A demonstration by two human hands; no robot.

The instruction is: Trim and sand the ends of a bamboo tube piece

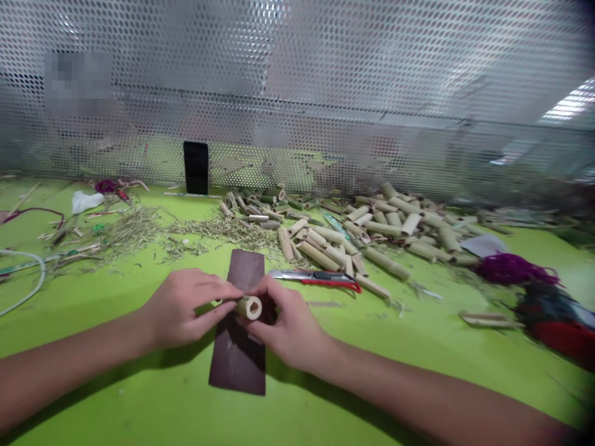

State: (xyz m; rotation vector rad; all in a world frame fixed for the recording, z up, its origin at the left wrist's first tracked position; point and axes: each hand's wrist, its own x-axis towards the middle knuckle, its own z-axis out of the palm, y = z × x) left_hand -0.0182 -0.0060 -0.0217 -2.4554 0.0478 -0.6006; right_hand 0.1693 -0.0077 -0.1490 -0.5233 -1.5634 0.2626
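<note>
Bare forearms (79, 362) reach to a left hand (183, 308) and right hand (286, 328) closed around a short bamboo tube (250, 307) over a brown abrasive sheet (237, 365), where a slipping grip could drop the tube or knock a hand against the nearby red-handled utility knife (316, 277)

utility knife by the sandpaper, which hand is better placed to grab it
Probably the right hand: it sits closer to the red-handled utility knife, just beyond it. The left hand is across the sandpaper sheet, and both hands hold the bamboo tube.
</note>
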